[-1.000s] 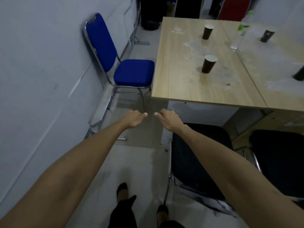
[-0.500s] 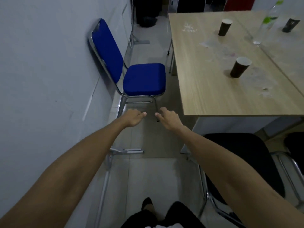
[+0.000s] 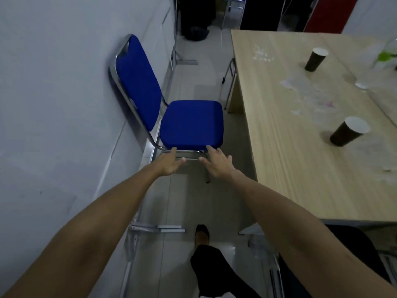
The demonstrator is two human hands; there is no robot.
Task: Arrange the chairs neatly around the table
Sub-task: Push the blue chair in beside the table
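blue chair (image 3: 191,122) against wall | aisle beside table (image 3: 300,147) | left hand (image 3: 169,163), right hand (image 3: 217,163): grips apart at seat's front edge

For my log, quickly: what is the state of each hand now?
Left hand: open, fingers extended at the front edge of the blue chair, holding nothing.
Right hand: open, fingers spread at the same edge, holding nothing.

Wooden table (image 3: 290,160) bearing two dark cups (image 3: 348,132) (image 3: 315,59).

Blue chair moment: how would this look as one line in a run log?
step: reaching for blue chair | left hand: open, at seat front | right hand: open, at seat front | chair: against wall, beside table
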